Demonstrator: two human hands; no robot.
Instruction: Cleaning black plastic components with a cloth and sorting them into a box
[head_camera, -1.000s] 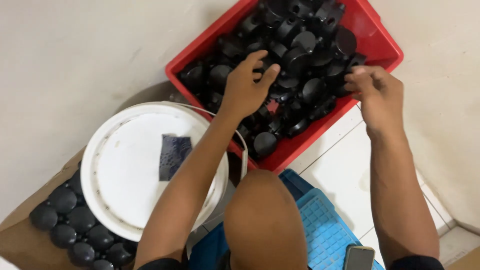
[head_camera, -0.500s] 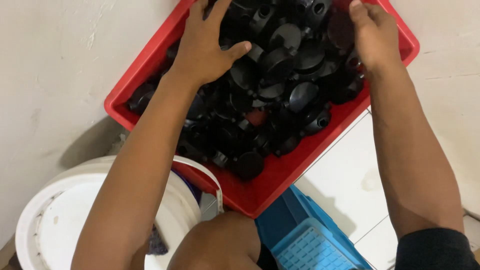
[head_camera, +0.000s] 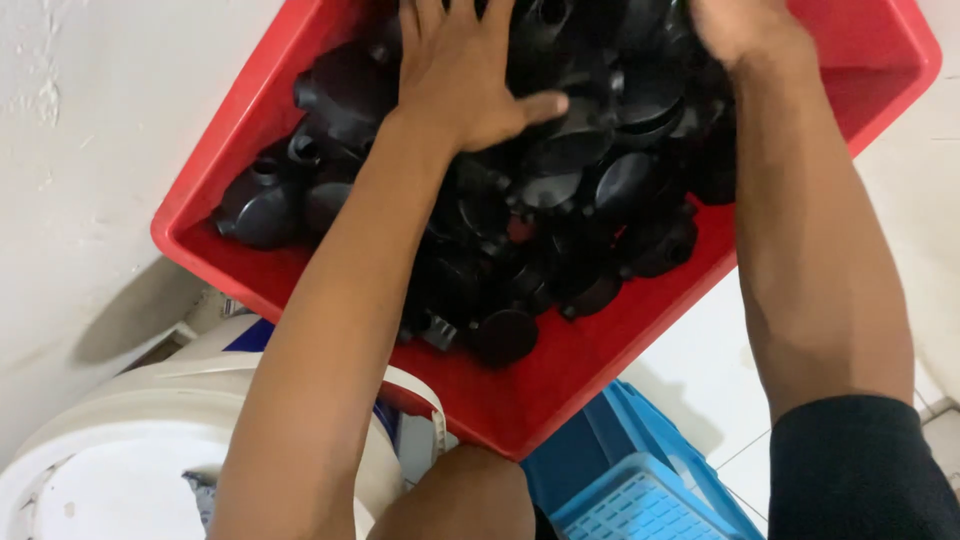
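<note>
A red plastic bin (head_camera: 560, 375) fills the upper half of the head view, heaped with several black round plastic fittings (head_camera: 560, 210). My left hand (head_camera: 465, 70) lies flat on the pile near the bin's far side, fingers spread, thumb out to the right. My right hand (head_camera: 745, 30) reaches into the pile at the top right; its fingers are cut off by the frame edge, so what they hold is hidden. Both forearms stretch over the bin.
A white bucket with a lid (head_camera: 130, 450) stands at the lower left, against the bin's near corner. A blue crate (head_camera: 630, 480) sits below the bin. My knee (head_camera: 465, 500) shows at the bottom. A pale wall (head_camera: 80, 150) is on the left, white floor tiles (head_camera: 700, 340) on the right.
Both hands have reached farther into the bin toward its far side. The view has moved closer over the bin, and the bucket has slid down and left in the frame.
</note>
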